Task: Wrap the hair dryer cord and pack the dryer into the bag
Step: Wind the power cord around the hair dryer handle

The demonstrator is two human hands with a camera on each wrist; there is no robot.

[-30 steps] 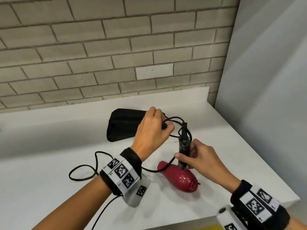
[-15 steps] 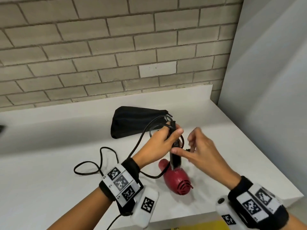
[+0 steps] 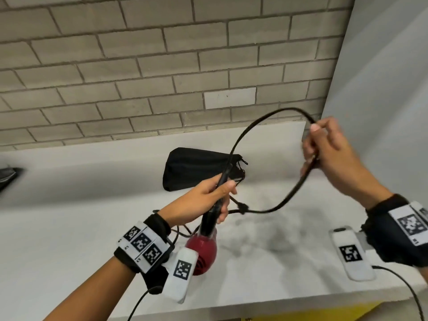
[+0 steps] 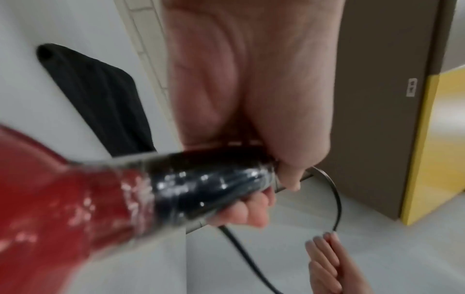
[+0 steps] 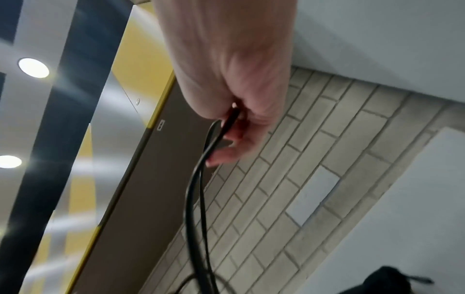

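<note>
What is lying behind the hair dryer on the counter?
A black bag lies flat behind the hair dryer, near the wall. Its inside cannot be seen; the left hand covers its near edge.

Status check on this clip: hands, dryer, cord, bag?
Left hand grips dryer handle. Right hand holds cord loop. Bag behind on counter; dryer not packed.

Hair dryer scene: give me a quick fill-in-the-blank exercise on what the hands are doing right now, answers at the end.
1. The left hand grips the hair dryer by its black ____.
2. The right hand holds up a loop of the ____.
3. The bag lying on the counter is ____ in colour.
4. The dryer's body is ____ in colour.

Answers: handle; cord; black; red
</note>
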